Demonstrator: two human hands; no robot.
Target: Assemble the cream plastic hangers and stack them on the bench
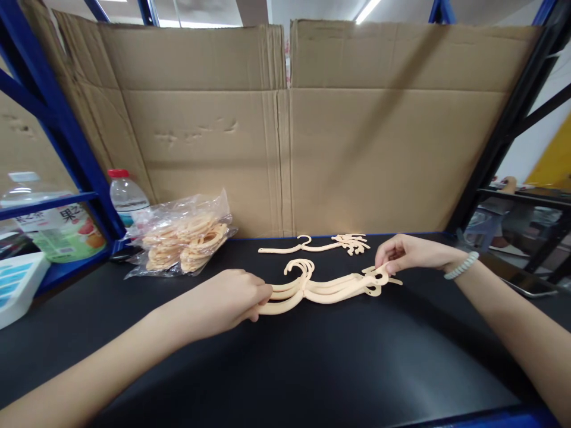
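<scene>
Several cream plastic clothes hangers (332,290) lie stacked together in front of me, their hooks fanned out and pointing away. My left hand (241,297) is closed round the left ends of the stack. At the other end my right hand (399,254) pinches a flat cream piece with a rounded, holed end (379,274), against the hangers' right tips; whether it is part of a hanger I cannot tell. Behind the stack lies a single hanger (289,249), with a small pile of thin cream plastic pieces (352,242) at its right end.
A clear plastic bag (187,235) full of cream plastic parts sits at the back left, near a red-capped bottle (127,193). Cardboard (379,148) walls off the back of the black tabletop (285,368). Blue posts, a large labelled bottle (57,226) and a white tray (18,288) stand left.
</scene>
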